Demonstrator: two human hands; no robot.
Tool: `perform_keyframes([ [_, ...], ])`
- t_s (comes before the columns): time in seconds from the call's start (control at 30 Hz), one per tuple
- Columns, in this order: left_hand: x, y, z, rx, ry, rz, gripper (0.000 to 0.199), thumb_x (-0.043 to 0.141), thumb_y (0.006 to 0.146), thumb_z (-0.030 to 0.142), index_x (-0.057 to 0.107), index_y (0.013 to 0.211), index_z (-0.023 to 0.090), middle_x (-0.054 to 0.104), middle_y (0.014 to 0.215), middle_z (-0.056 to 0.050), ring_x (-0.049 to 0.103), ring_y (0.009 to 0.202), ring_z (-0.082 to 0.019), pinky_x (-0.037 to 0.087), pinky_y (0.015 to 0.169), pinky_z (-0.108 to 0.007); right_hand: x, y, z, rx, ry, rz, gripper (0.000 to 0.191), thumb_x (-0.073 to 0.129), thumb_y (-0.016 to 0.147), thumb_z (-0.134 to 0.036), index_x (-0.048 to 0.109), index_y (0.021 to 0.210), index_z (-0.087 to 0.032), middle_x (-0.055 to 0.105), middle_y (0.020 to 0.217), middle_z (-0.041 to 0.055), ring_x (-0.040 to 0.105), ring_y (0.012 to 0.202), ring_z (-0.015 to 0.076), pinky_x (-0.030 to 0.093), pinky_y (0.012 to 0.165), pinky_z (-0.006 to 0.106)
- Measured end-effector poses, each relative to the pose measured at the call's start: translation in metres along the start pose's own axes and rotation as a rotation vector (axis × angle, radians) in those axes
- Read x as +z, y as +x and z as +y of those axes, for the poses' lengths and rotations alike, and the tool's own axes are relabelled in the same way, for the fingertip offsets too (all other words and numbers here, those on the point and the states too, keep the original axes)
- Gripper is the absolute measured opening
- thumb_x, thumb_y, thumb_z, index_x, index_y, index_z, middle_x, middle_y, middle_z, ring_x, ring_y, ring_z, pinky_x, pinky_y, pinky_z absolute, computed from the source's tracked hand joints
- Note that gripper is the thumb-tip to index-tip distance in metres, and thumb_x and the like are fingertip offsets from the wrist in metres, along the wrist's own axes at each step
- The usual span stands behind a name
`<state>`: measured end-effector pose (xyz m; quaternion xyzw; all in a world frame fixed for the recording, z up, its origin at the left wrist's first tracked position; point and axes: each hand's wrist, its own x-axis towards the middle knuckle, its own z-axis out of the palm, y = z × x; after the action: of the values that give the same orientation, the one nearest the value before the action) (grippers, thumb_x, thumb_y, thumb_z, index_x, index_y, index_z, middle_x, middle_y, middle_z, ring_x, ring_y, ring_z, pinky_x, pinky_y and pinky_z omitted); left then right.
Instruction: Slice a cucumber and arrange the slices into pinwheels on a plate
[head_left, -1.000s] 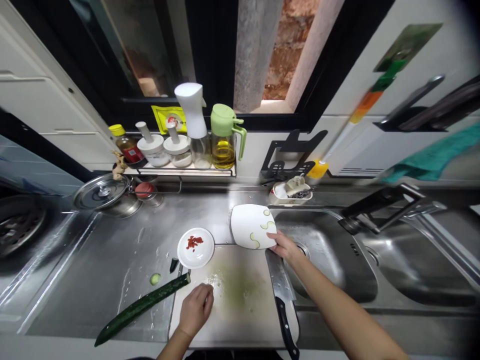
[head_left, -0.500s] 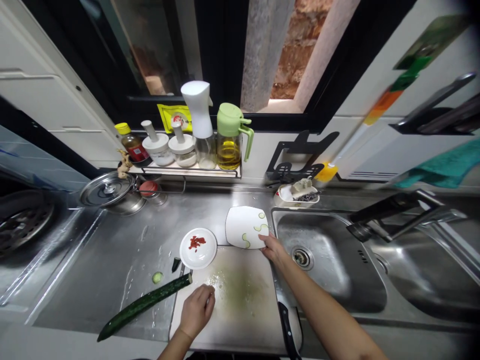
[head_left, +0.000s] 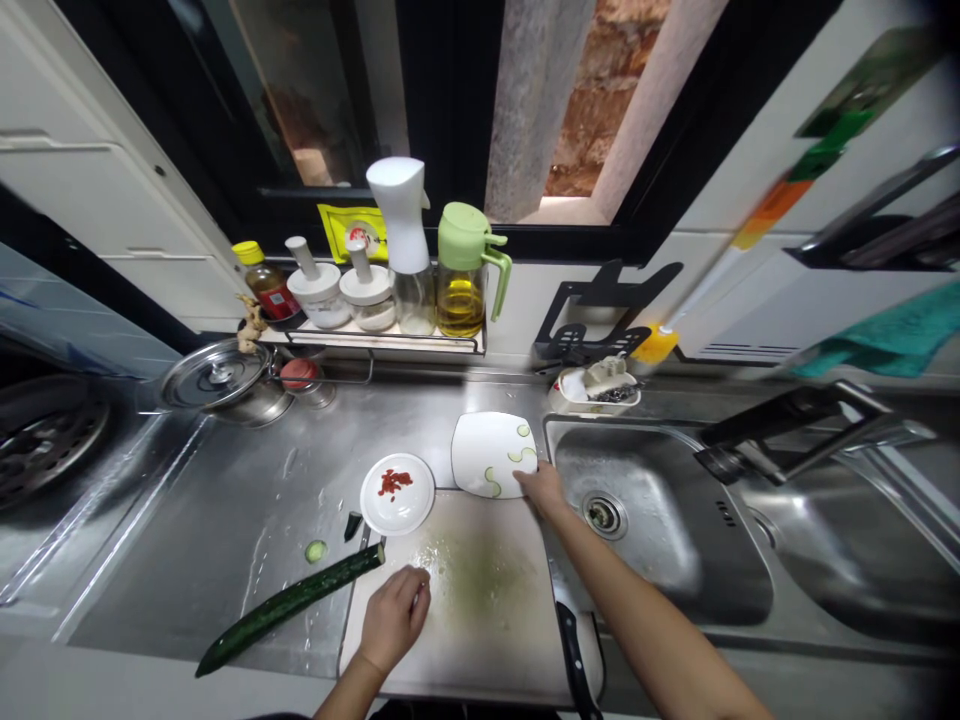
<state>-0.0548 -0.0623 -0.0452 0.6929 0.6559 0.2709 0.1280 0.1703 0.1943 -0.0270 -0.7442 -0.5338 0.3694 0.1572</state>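
My right hand (head_left: pixel 541 487) is closed on the lower right edge of a white squarish plate (head_left: pixel 480 440), which bears a few thin cucumber slices. Curled over the left part of the wet white cutting board (head_left: pixel 487 640), my left hand (head_left: pixel 396 615) has its fingers drawn together; whether anything is inside them is hidden. A long cucumber (head_left: pixel 289 608) lies to its left, one end over the board's edge. Above that hand sits a round white plate (head_left: pixel 381 515) with chopped red pieces (head_left: pixel 394 484). A knife with a black handle (head_left: pixel 574 655) rests along the board's right side.
A double steel sink (head_left: pixel 637 540) with a black faucet (head_left: pixel 772 420) is on the right. Bottles and jars stand on a rack (head_left: pixel 390 341) at the back. A lidded pot (head_left: pixel 217 378) is at the left. A cucumber end (head_left: pixel 316 551) lies on the counter.
My right hand has shifted very slightly left and up at the plate's edge. The left hand and the cucumber stay almost where they were.
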Motion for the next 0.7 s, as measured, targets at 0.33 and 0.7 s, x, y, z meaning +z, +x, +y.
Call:
perform_keyframes([
  [0.33, -0.004, 0.002, 0.005, -0.013, -0.007, 0.001, 0.019, 0.041, 0.087, 0.016, 0.059, 0.093, 0.021, 0.066, 0.083, -0.004, 0.063, 0.077, -0.014, 0.051, 0.07, -0.024, 0.005, -0.028, -0.022, -0.277, -0.407, 0.135, 0.09, 0.065, 0.069, -0.05, 0.025, 0.142, -0.015, 0.024, 0.146, 0.0216, 0.02, 0.135, 0.0351, 0.025, 0.103, 0.047],
  [0.7, 0.0, 0.001, 0.002, -0.038, 0.0, -0.027, 0.018, 0.042, 0.087, 0.016, 0.058, 0.095, 0.021, 0.065, 0.083, -0.004, 0.063, 0.077, -0.014, 0.051, 0.07, -0.025, 0.001, 0.028, -0.012, -0.497, -0.641, 0.052, 0.094, 0.06, 0.074, -0.054, 0.014, 0.147, -0.017, 0.016, 0.151, 0.0179, 0.015, 0.136, 0.0349, 0.024, 0.103, 0.049],
])
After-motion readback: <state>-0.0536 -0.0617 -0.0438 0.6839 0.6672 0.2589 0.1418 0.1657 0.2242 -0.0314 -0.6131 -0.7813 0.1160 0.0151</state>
